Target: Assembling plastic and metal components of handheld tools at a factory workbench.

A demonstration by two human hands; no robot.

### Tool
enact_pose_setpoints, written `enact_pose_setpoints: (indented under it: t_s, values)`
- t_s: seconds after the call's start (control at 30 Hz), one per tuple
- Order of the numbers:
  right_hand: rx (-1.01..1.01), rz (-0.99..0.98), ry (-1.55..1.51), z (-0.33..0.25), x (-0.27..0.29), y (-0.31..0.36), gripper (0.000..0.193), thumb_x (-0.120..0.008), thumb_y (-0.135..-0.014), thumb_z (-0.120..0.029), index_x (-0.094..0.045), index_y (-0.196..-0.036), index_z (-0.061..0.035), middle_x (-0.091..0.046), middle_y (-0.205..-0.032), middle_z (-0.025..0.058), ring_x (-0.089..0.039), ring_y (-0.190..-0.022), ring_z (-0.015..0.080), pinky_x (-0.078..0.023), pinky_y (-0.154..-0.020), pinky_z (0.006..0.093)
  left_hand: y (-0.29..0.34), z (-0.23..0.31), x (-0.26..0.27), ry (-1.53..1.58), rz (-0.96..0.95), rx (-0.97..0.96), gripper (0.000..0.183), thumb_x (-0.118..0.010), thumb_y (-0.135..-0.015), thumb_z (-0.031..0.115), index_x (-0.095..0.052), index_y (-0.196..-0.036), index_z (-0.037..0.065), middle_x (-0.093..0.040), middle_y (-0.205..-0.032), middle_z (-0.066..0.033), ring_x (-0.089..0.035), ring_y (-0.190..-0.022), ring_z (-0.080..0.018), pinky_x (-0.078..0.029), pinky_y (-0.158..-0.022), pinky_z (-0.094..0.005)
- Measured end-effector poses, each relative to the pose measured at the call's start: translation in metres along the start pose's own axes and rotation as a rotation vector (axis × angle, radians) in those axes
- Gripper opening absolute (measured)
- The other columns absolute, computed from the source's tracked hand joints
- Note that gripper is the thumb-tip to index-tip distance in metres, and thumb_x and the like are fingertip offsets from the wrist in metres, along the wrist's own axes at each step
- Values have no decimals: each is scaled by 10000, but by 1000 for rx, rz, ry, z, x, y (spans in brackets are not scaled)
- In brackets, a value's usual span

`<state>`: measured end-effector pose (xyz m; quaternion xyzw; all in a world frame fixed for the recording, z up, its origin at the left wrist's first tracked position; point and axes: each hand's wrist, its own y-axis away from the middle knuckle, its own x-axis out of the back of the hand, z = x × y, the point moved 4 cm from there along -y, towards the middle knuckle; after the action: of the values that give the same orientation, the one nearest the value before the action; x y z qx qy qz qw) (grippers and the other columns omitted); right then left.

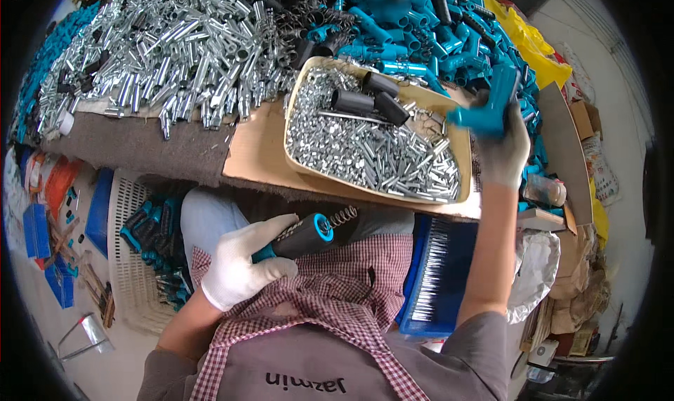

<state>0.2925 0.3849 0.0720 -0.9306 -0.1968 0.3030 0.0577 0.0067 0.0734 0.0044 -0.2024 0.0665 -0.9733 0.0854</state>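
My left hand (pixel 249 260), in a white glove, grips a black and teal handle (pixel 300 238) above my lap. A coil spring (pixel 344 217) sticks out of its teal-ringed end. Over the right end of the parts tray, my gloved right hand (pixel 504 148) is closed around a teal angled plastic housing (pixel 500 99), slightly blurred. The cream tray (pixel 379 188) holds small metal pins and nuts, with several black sleeves (pixel 353 101) lying on top.
Metal tubes (pixel 210 50) are heaped across the bench's far left, and teal housings (pixel 449 43) at the far right. A white basket (pixel 133 260) of handles stands left of my legs. Right of my lap sits a blue bin (pixel 449 288) with metal rods.
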Motion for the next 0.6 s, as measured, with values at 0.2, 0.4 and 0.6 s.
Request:
enact_pose_setpoints:
  t_s: [0.2, 0.4, 0.6]
  values:
    - [-192, 191, -145, 71, -104, 152, 535, -404, -1049, -482, -499, -1271, -5, -575, -1044, 135, -593, -867, 241, -533, -785, 469, 19, 8, 0, -100, -33, -87, 664, -839, -749, 406, -641, -1267, 41, -705, -991, -191, -694, -852, -347, -545, -761, -378]
    - [-242, 85, -303, 96, -128, 177, 577, -365, -1052, -517, -512, -1245, 7, -583, -1051, 116, -601, -907, 228, -528, -904, 473, 41, 6, 8, -150, -53, 3, 698, -829, -745, 455, -653, -1208, -36, -705, -1041, -223, -712, -948, -328, -542, -821, -365]
    - [-239, -426, 242, 106, -121, 183, 664, -511, -971, -564, -597, -1177, 62, -638, -1203, 222, -640, -1059, 261, -514, -958, 438, 48, 8, 14, -241, -43, -67, 578, -861, -709, 283, -681, -1208, 53, -711, -992, -195, -705, -858, -342, -551, -767, -391]
